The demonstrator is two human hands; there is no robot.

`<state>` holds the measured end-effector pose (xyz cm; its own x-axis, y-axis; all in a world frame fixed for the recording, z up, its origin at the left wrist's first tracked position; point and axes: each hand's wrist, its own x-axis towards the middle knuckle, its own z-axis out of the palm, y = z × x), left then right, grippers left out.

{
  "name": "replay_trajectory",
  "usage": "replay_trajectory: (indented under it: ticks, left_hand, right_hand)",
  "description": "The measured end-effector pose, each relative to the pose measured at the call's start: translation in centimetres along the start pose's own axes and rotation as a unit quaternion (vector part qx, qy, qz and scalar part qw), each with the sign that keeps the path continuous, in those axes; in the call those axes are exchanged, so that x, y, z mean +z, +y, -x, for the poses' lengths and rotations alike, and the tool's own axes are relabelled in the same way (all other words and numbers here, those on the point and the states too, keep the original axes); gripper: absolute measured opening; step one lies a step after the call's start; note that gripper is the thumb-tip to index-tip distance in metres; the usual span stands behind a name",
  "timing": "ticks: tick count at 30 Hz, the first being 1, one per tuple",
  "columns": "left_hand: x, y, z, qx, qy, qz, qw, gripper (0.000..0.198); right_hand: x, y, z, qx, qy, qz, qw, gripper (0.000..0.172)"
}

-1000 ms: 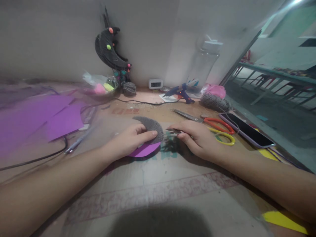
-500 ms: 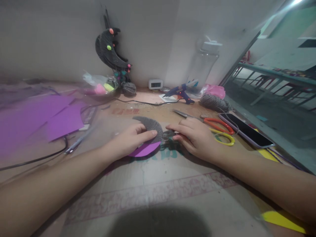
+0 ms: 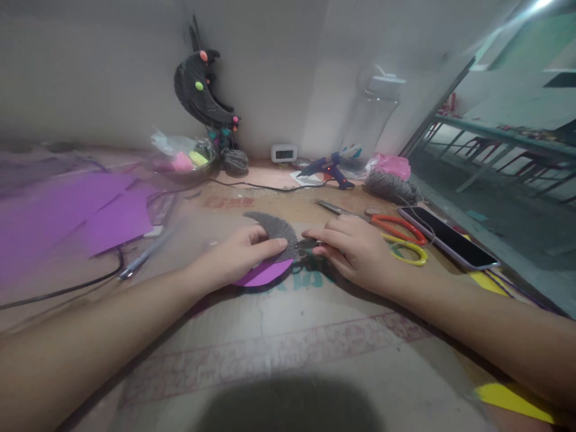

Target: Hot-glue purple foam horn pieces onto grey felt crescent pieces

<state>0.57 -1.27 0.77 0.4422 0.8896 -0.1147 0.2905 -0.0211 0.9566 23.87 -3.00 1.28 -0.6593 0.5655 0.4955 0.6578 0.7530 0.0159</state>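
Note:
A crescent moon shape (image 3: 284, 230) lies low over the table, its upper part wrapped in grey yarn and its lower part bare purple (image 3: 266, 275). My left hand (image 3: 240, 255) is closed on it, thumb on top and fingers mostly hidden behind. To the right, my right hand (image 3: 360, 251) pinches a small dark grey bundle that looks like yarn (image 3: 306, 244), close beside the crescent's edge. The fingertips partly cover this bundle.
Orange-and-yellow-handled scissors (image 3: 398, 231) and a phone (image 3: 450, 239) lie right of my right hand. Behind are a blue glue gun (image 3: 328, 171), grey yarn (image 3: 391, 187) and a clear bottle (image 3: 373, 114). Purple sheets (image 3: 114, 219) and a pen (image 3: 139, 261) lie left.
Almost nothing differs. The crescent and my left thumb have shifted very slightly right, and the dark bundle at my right fingertips has changed its shape a little.

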Motion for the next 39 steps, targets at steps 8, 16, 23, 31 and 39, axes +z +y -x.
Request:
replay_trajectory:
  ticks: [8, 16, 23, 31, 39]
  left_hand:
    - [-0.08, 0.16, 0.06, -0.001, -0.013, -0.005, 1.000, 0.033]
    - [-0.10, 0.00, -0.01, 0.012, -0.036, 0.036, 0.999, 0.026]
    - [-0.03, -0.06, -0.04, 0.035, -0.033, 0.016, 0.999, 0.026]
    - [-0.11, 0.34, 0.14, 0.002, -0.001, -0.027, 1.000, 0.035]
    - [-0.23, 0.56, 0.20, 0.006, 0.007, -0.038, 0.999, 0.033]
  right_hand:
    - [-0.19, -0.09, 0.05, 0.024, 0.029, -0.051, 0.998, 0.031]
    - [-0.04, 0.49, 0.18, 0.043, 0.034, -0.066, 0.996, 0.030]
    - [-0.01, 0.20, 0.10, 0.035, 0.021, -0.045, 0.998, 0.028]
    - [-0.20, 0.09, 0.15, 0.015, 0.012, -0.049, 0.999, 0.029]
    - [-0.19, 0.11, 0.23, 0.016, 0.005, -0.050, 0.999, 0.029]
